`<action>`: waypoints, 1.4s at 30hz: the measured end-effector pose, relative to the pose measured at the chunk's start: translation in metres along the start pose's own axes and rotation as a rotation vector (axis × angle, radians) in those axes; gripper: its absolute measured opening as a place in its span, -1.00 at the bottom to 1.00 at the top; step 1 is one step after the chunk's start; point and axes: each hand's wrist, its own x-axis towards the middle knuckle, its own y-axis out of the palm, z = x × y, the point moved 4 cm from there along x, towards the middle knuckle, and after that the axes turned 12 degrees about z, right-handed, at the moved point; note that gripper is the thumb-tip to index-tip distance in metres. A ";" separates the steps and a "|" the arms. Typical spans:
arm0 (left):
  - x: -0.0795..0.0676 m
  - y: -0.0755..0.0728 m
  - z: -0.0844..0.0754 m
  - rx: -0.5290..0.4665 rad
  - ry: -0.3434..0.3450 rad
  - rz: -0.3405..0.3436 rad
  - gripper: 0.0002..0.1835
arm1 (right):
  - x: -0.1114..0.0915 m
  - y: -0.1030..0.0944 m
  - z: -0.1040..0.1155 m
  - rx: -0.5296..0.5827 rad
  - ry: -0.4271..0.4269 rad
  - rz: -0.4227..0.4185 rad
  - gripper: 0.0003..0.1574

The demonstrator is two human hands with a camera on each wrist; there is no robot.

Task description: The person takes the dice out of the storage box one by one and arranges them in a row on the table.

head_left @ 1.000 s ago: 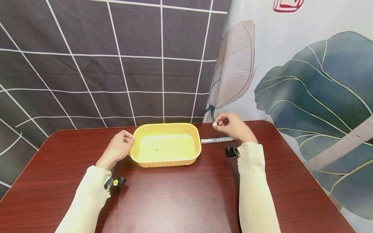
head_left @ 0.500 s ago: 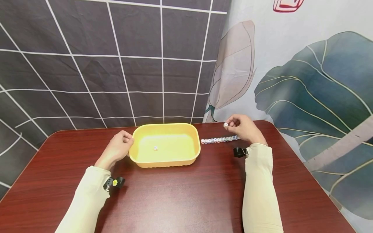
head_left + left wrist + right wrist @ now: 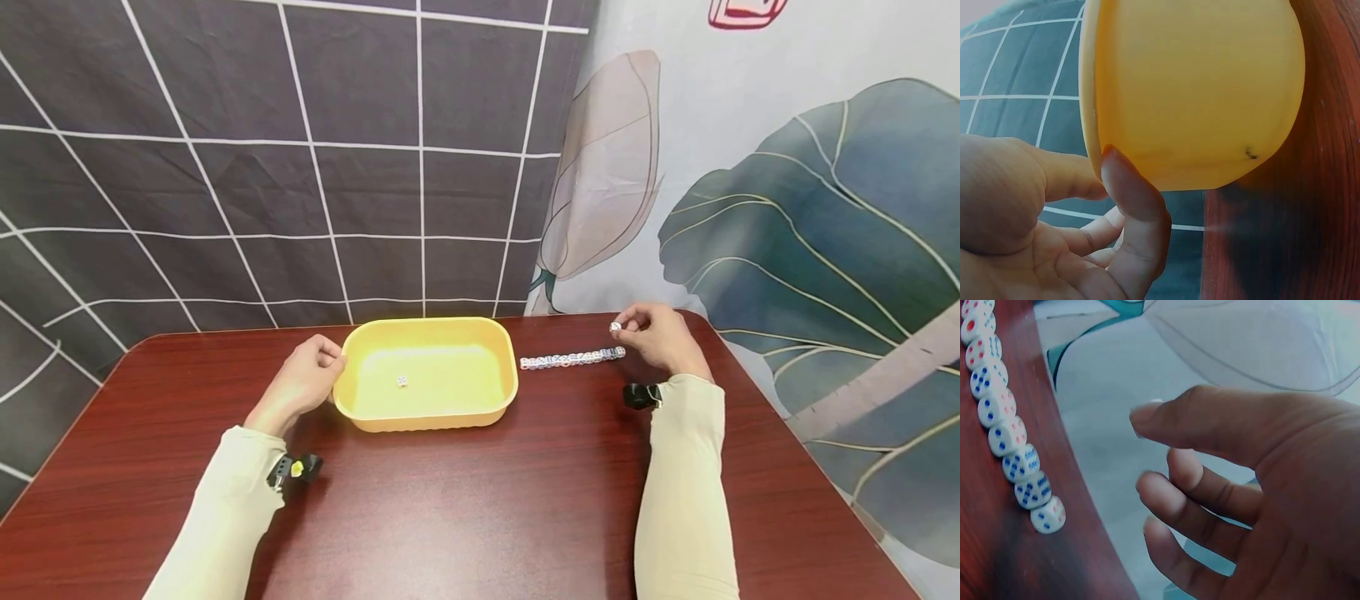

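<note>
My left hand [image 3: 303, 375] pinches the left rim of a yellow tub [image 3: 427, 421], with thumb and finger on either side of the wall in the left wrist view. A single white die [image 3: 402, 382] lies inside on the tub's floor. To the right of the tub, a straight row of white dice [image 3: 570, 360] with red and blue pips runs along the table. Above and just past the row's right end, my right hand [image 3: 663, 340] holds a die [image 3: 615, 327] at its fingertips. That die is mostly hidden behind the fingers in the right wrist view.
Everything stands on a dark red wooden table [image 3: 450, 517]. Behind it hangs a dark gridded cloth [image 3: 360, 192], with a leaf-patterned white cloth [image 3: 795, 250] at the right. A black camera is worn on each wrist.
My right hand has moved to the right with the die, from above the middle of the row to past its right end, uncovering the dice there. The left hand stays on the rim.
</note>
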 end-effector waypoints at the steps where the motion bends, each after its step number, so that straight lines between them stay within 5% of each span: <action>1: 0.000 0.000 0.000 0.001 0.000 0.000 -0.80 | -0.001 0.000 -0.003 0.001 0.015 -0.006 -0.82; 15: 0.001 0.002 0.000 -0.003 -0.015 0.004 -0.78 | -0.003 0.004 -0.034 0.011 0.123 -0.083 -0.77; 27: -0.001 0.001 -0.001 0.002 -0.016 0.001 -0.78 | 0.002 0.014 -0.052 0.020 0.199 -0.005 -0.79; 42: -0.001 0.000 0.000 0.011 -0.022 0.000 -0.78 | 0.005 0.019 -0.051 0.001 0.153 0.044 -0.74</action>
